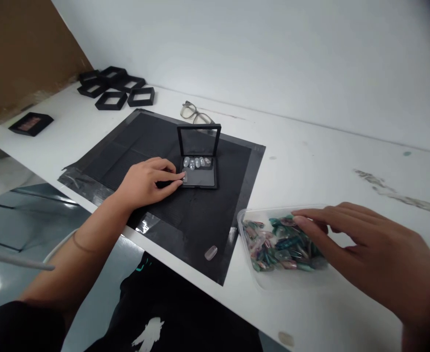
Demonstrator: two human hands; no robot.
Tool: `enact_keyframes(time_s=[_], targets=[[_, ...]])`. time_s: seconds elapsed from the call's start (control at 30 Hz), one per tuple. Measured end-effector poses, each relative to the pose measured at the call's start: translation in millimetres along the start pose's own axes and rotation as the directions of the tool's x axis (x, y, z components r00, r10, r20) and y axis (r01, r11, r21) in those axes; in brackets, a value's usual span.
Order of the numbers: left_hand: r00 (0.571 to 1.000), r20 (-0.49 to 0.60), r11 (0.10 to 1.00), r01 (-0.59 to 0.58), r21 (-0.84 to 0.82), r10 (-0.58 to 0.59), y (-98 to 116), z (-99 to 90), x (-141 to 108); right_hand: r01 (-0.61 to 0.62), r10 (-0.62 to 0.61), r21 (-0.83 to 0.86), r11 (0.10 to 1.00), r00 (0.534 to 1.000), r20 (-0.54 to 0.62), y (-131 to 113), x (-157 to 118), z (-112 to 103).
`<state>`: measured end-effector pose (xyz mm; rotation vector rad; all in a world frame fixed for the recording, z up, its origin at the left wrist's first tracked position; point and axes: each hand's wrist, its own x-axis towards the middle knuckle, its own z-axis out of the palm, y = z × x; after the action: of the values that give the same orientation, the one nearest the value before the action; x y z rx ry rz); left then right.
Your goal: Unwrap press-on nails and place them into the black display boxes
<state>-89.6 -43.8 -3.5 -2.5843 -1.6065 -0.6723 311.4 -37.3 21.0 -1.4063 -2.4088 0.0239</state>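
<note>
On a black mat stands a small black display case (216, 178), its clear-windowed lid raised. Several silvery press-on nails (197, 162) lie in a row along the back of its base. My left hand (150, 181) reaches to the case's left edge, thumb and forefinger closed on a pale press-on nail (184, 178). At the right, a clear plastic tub (241, 220) holds many green, pink and clear press-on nails (281, 244). My right hand (369, 249) hovers over that tub with thumb and forefinger pinched together; what they grip, if anything, is too small to make out.
One clear nail (211, 253) lies on the mat (156, 142) near its front corner. Glasses (196, 115) rest behind the mat. Several black frame-like cases (112, 100) sit at the back left, with another black box (31, 123) by the left edge. A wall borders the table's back.
</note>
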Motion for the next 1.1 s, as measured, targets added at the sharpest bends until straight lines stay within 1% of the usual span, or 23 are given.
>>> enact_keyframes(time_s=[0.1,0.2,0.3,0.4,0.53,0.57,0.63,0.7,0.73,0.77,0.8,0.83,0.87,0.9,0.97,1.0,1.03,1.07,1.1], targets=[[0.999,-0.035,0.999,0.0,0.046,0.001,0.6,0.4,0.5,0.017,-0.017,0.004,1.0,1.0,0.006,0.5,-0.2,0.9],[0.998,-0.049,0.997,0.044,0.062,-0.041,2.2,1.5,1.7,0.02,-0.02,0.024,1.0,1.0,0.007,0.0,-0.9,1.3],[0.996,-0.006,0.994,0.087,0.07,-0.087,3.2,2.4,2.8,0.024,-0.024,0.008,1.0,1.0,-0.003,-2.4,-0.2,1.1],[0.994,0.039,0.993,0.096,0.067,-0.098,4.1,3.1,3.6,0.041,-0.041,0.018,0.999,0.999,-0.011,-4.9,1.1,0.4],[0.993,0.036,0.99,0.111,0.082,-0.114,5.9,3.0,4.7,0.038,-0.036,0.073,0.997,0.999,-0.019,-6.5,1.0,-2.9],[0.993,0.032,0.99,0.112,0.086,-0.115,6.4,2.4,4.9,0.026,-0.023,0.059,0.998,0.999,-0.045,-6.8,1.0,-4.2],[0.994,0.002,0.989,0.105,0.101,-0.106,8.5,0.3,4.9,-0.039,0.038,-0.004,0.999,0.987,-0.156,-7.6,1.7,-7.2],[0.995,-0.063,0.989,0.086,0.117,-0.079,13.7,-3.1,4.6,-0.145,0.129,-0.036,0.989,0.95,-0.283,-7.5,3.4,-10.1],[0.993,-0.104,0.991,0.067,0.116,-0.055,18.4,-4.9,4.6,-0.179,0.161,-0.026,0.984,0.933,-0.322,-6.9,4.4,-11.3],[0.99,-0.142,0.994,0.034,0.104,-0.019,24.8,-6.4,4.8,-0.185,0.172,-0.007,0.983,0.925,-0.34,-5.7,5.5,-12.2],[0.985,-0.172,0.997,-0.015,0.076,0.028,33.0,-7.4,5.6,-0.155,0.148,0.007,0.988,0.926,-0.348,-4.1,6.5,-12.8],[0.976,-0.196,0.995,-0.087,0.041,0.093,42.9,-7.6,7.0,-0.085,0.082,0.007,0.996,0.934,-0.348,-2.1,7.5,-13.0],[0.962,-0.211,0.984,-0.178,-0.001,0.174,54.0,-6.7,9.2,0.014,-0.017,-0.011,1.0,0.94,-0.341,-0.1,8.3,-12.7],[0.942,-0.214,0.961,-0.274,-0.041,0.26,65.7,-4.7,12.2,0.121,-0.126,-0.034,0.992,0.938,-0.324,1.6,9.0,-12.1],[0.864,-0.2,0.876,-0.48,-0.052,0.462,87.9,2.3,20.4,0.301,-0.307,-0.06,0.952,0.915,-0.261,3.1,9.3,-10.0],[0.819,-0.183,0.826,-0.561,-0.056,0.543,96.9,6.9,25.1,0.349,-0.353,-0.055,0.935,0.909,-0.222,2.5,8.9,-8.6],[0.792,-0.146,0.792,-0.606,-0.072,0.593,103.9,11.8,29.7,0.366,-0.367,-0.04,0.93,0.912,-0.186,0.9,8.0,-7.1],[0.774,-0.125,0.768,-0.632,-0.103,0.621,108.7,16.6,33.8,0.363,-0.362,-0.021,0.932,0.92,-0.153,-1.6,6.7,-5.3],[0.769,-0.111,0.754,-0.639,-0.149,0.63,111.4,21.0,37.3,0.356,-0.354,0.0,0.934,0.927,-0.122,-4.6,5.0,-3.4]])
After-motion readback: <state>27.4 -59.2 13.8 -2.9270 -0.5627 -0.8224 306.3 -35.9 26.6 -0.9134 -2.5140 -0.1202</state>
